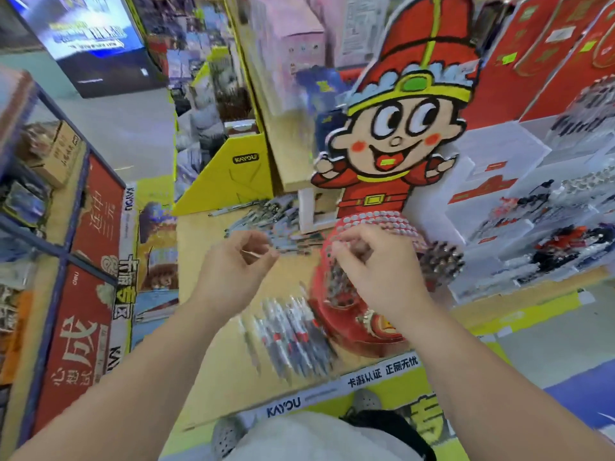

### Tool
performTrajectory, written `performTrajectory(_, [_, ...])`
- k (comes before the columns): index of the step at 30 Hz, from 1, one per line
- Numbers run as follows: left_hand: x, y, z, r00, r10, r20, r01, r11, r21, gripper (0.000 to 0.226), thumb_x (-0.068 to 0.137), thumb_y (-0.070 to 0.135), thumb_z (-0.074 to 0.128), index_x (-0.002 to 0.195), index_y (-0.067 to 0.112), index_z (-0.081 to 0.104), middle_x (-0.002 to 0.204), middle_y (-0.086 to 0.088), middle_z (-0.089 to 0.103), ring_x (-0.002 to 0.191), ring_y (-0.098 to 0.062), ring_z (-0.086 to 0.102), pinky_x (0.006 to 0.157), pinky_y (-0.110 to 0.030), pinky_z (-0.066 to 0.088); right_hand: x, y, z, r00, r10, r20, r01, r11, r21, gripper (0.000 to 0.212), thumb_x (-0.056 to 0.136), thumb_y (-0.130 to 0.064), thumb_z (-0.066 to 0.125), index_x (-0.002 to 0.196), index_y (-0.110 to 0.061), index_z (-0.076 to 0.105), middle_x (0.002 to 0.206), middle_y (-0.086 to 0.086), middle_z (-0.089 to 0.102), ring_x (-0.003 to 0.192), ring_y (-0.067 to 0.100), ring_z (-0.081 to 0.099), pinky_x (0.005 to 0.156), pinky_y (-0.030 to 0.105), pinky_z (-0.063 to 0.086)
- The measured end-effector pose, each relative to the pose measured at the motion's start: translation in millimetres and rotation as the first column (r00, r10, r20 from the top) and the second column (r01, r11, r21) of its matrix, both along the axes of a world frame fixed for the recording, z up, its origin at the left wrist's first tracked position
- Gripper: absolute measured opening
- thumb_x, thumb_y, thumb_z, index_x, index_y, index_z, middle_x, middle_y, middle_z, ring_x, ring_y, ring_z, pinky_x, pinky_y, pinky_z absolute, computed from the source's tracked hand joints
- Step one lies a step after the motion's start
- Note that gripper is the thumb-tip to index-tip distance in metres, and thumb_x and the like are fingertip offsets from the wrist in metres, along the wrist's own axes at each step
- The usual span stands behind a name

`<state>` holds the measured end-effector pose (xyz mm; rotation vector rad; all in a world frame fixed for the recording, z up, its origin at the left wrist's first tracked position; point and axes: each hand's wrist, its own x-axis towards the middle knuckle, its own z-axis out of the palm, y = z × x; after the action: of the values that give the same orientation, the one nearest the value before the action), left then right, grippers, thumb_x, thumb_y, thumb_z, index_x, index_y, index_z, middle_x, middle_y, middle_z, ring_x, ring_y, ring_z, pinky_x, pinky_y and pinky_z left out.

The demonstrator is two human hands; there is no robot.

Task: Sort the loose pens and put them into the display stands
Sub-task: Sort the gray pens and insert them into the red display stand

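Observation:
My left hand pinches a thin pen between thumb and fingers, above the tan counter. My right hand has its fingers curled over the red round display stand full of upright pens; motion blur hides whether it holds one. A heap of loose pens lies at the back of the counter, beyond my left hand. A second row of loose pens lies near the front edge, below my hands.
A cartoon figure cutout stands behind the red stand. White tiered pen racks fill the right side. A yellow cardboard display stands at the back left, and a blue-framed shelf with red boxes runs along the left.

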<state>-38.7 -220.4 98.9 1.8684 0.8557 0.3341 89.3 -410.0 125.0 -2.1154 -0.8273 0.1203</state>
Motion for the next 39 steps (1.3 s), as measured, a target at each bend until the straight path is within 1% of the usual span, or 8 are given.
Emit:
performTrajectory(3, [-40,49,-10,0.996,-0.050,-0.079,0.056,0.996,0.070,0.017,0.090,0.035,0.073,0.104,0.031,0.065,0.099,0.009,0.069,0.080,-0.013,0.064,0.067,-0.031,0.050,-36,42,-6,0.999,-0.043,-0.023,0.042,0.997,-0.057,0.013,0.090,-0.031,0.072,0.098,-0.021,0.072,0.066,-0.021,0.056,0.063,-0.006,0.056,0.062,0.008,0.037])
performTrajectory(7, [-73,97,-20,0.963,-0.135,-0.232,0.171,0.975,0.140,0.029,0.091,0.041,0.071,0.114,0.027,0.062,0.108,0.008,0.063,0.085,-0.009,0.063,0.075,-0.034,0.051,-76,90,-27,0.985,-0.022,-0.171,-0.024,0.966,-0.258,0.031,0.090,-0.042,0.070,0.116,-0.025,0.066,0.091,-0.011,0.066,0.081,0.006,0.061,0.077,0.030,0.052])
performTrajectory(15, [-66,148,-35,0.890,-0.218,-0.401,0.304,0.938,0.165,0.047,0.092,0.048,0.067,0.130,0.023,0.054,0.122,0.000,0.057,0.100,-0.022,0.060,0.079,-0.038,0.053,-93,138,-67,0.917,-0.109,-0.384,-0.053,0.920,-0.388,0.049,0.091,-0.050,0.065,0.132,-0.024,0.057,0.122,-0.001,0.061,0.100,0.016,0.060,0.085,0.031,0.051])
performTrajectory(21, [-59,163,-45,0.858,-0.231,-0.459,0.341,0.924,0.172,0.052,0.091,0.048,0.068,0.133,0.023,0.052,0.120,0.001,0.054,0.098,-0.022,0.060,0.074,-0.037,0.054,-82,146,-75,0.881,-0.169,-0.443,-0.023,0.918,-0.396,0.050,0.093,-0.050,0.064,0.134,-0.024,0.054,0.128,-0.001,0.056,0.070,0.000,0.056,0.059,0.019,0.043])
performTrajectory(25, [-44,185,-61,0.841,-0.267,-0.470,0.380,0.910,0.163,0.053,0.091,0.046,0.068,0.136,0.023,0.050,0.126,-0.002,0.054,0.097,-0.021,0.058,0.068,-0.028,0.041,-77,159,-87,0.848,-0.241,-0.473,0.010,0.898,-0.440,0.049,0.092,-0.052,0.064,0.133,-0.026,0.055,0.129,-0.001,0.056,0.077,0.002,0.055,0.057,0.015,0.038])
performTrajectory(28, [-23,206,-82,0.826,-0.322,-0.462,0.435,0.886,0.159,0.056,0.091,0.047,0.067,0.139,0.024,0.047,0.134,-0.006,0.051,0.099,-0.023,0.058,0.078,-0.034,0.046,-72,175,-102,0.785,-0.339,-0.518,0.084,0.887,-0.454,0.048,0.091,-0.049,0.065,0.132,-0.025,0.056,0.128,0.000,0.055,0.094,0.014,0.057,0.068,0.025,0.043])
performTrajectory(34, [37,241,-112,0.726,-0.498,-0.474,0.608,0.787,0.104,0.058,0.092,0.046,0.065,0.142,0.025,0.044,0.142,-0.006,0.046,0.075,-0.015,0.058,0.075,-0.030,0.045,-66,212,-132,0.592,-0.582,-0.557,0.365,0.811,-0.458,0.047,0.090,-0.047,0.067,0.130,-0.024,0.059,0.128,0.001,0.058,0.100,0.015,0.057,0.074,0.026,0.045])
performTrajectory(39, [89,250,-126,0.663,-0.543,-0.515,0.690,0.710,0.141,0.060,0.091,0.044,0.066,0.141,0.018,0.045,0.140,-0.011,0.046,0.101,-0.031,0.061,0.081,-0.036,0.047,-44,233,-152,0.437,-0.721,-0.538,0.534,0.689,-0.490,0.059,0.093,-0.050,0.060,0.142,-0.019,0.050,0.134,0.003,0.058,0.112,0.025,0.059,0.094,0.037,0.049])
